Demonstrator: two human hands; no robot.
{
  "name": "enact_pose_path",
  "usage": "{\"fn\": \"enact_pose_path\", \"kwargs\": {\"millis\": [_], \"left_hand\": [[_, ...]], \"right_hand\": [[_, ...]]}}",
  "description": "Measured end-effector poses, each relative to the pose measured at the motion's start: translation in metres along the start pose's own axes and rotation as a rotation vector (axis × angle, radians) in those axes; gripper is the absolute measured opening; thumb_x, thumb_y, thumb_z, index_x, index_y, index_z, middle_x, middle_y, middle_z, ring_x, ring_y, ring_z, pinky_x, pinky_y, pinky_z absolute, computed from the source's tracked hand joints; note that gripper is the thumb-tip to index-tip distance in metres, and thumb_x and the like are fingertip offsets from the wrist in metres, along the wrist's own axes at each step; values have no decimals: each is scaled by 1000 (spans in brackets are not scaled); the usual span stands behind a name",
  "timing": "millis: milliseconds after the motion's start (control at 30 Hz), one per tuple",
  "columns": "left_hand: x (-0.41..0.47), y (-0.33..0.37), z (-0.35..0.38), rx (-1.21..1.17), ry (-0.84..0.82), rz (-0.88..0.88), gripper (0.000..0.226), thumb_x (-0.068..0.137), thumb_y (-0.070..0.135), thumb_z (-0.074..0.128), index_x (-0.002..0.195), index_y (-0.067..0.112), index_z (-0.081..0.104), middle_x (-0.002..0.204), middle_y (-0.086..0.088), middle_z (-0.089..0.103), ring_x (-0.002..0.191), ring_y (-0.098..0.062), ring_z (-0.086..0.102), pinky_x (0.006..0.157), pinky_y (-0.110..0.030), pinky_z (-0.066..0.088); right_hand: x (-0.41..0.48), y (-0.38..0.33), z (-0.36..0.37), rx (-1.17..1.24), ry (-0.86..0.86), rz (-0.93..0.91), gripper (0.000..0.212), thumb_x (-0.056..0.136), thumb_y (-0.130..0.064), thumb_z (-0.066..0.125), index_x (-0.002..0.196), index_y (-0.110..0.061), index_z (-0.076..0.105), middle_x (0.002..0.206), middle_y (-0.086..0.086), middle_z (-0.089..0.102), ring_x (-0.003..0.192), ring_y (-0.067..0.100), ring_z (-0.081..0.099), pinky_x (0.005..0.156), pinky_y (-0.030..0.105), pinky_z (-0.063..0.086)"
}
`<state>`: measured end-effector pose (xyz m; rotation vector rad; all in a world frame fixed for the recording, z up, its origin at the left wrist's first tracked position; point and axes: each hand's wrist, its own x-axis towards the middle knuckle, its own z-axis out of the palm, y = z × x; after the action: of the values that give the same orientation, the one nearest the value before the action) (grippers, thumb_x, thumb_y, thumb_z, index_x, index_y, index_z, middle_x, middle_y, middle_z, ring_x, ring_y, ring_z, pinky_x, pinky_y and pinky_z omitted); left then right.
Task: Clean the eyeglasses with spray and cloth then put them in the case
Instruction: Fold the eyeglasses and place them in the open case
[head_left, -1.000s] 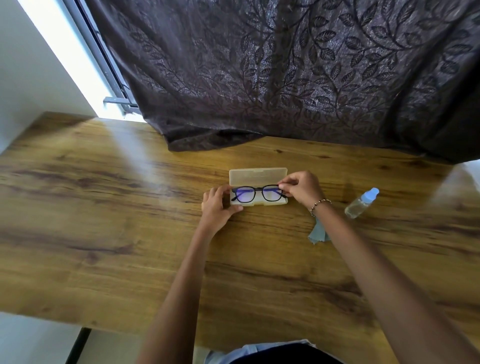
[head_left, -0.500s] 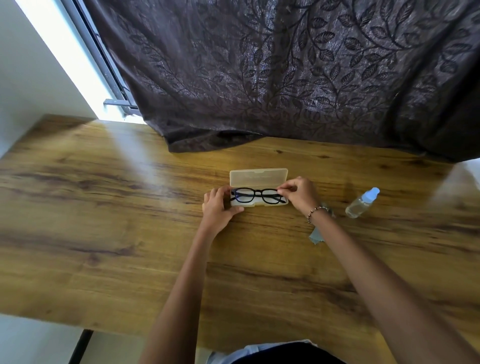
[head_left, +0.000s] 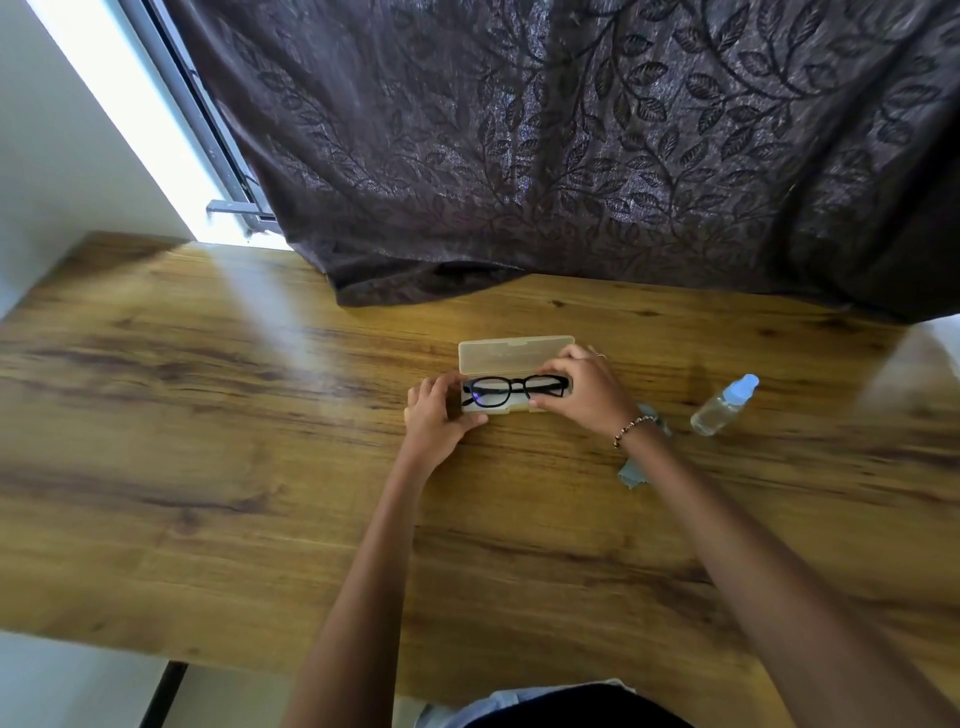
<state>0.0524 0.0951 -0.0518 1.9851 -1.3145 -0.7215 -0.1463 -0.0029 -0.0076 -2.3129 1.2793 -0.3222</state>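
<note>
Black-framed eyeglasses (head_left: 506, 389) lie folded in the lower half of an open, pale translucent case (head_left: 514, 353) on the wooden table. My right hand (head_left: 587, 392) covers the right end of the frame, thumb and fingers pinching it. My left hand (head_left: 434, 415) grips the case's left end, thumb along its front edge. A clear spray bottle (head_left: 724, 405) with a light blue cap lies on its side to the right. A light blue cloth (head_left: 636, 475) shows partly under my right wrist.
A dark leaf-patterned curtain (head_left: 571, 156) hangs behind and rests on the table's (head_left: 208, 441) far edge. A bright window strip (head_left: 156, 130) is at the upper left. The table's near edge runs across the bottom of the view.
The glasses have settled lower into the case. My right hand has slid further over the frame's right end. My left hand stays at the case's left end.
</note>
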Motion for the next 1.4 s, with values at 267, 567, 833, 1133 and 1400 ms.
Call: {"fn": "enact_pose_path", "kwargs": {"millis": [267, 567, 833, 1133, 1400], "left_hand": [[1, 0, 0, -5, -11, -3, 61, 79, 39, 73, 133, 28, 45, 132, 4, 44, 123, -18, 33, 99, -35, 30], [2, -1, 0, -41, -14, -19, 61, 79, 40, 73, 133, 29, 47, 131, 5, 44, 123, -15, 32, 100, -36, 30], [1, -1, -2, -81, -39, -43, 67, 82, 44, 69, 140, 26, 43, 132, 5, 43, 125, -15, 30, 106, -40, 31], [1, 0, -2, -86, -43, -55, 75, 79, 51, 69, 144, 24, 40, 131, 4, 43, 125, -17, 31, 108, -43, 33], [1, 1, -2, -132, -47, -85, 75, 79, 55, 67, 143, 29, 40, 129, 5, 41, 127, -17, 31, 108, -48, 35]], "right_hand": [[3, -3, 0, 3, -12, 39, 43, 74, -34, 78, 113, -21, 64, 115, 1, 54, 119, 22, 43, 94, 32, 37], [1, 0, -7, 74, -39, 85, 60, 70, -31, 82, 124, -21, 58, 125, 2, 50, 123, 21, 41, 99, 33, 37], [-3, 6, -6, 177, -11, 173, 72, 62, -30, 88, 124, -20, 52, 126, 2, 49, 114, 17, 50, 94, 31, 46], [-5, 8, -3, 221, 24, 172, 71, 65, -29, 86, 125, -22, 50, 126, 1, 47, 110, 13, 48, 89, 27, 45], [-4, 10, -1, 250, 59, 169, 70, 66, -29, 86, 126, -20, 51, 125, 3, 45, 112, 15, 50, 86, 24, 43]]}}
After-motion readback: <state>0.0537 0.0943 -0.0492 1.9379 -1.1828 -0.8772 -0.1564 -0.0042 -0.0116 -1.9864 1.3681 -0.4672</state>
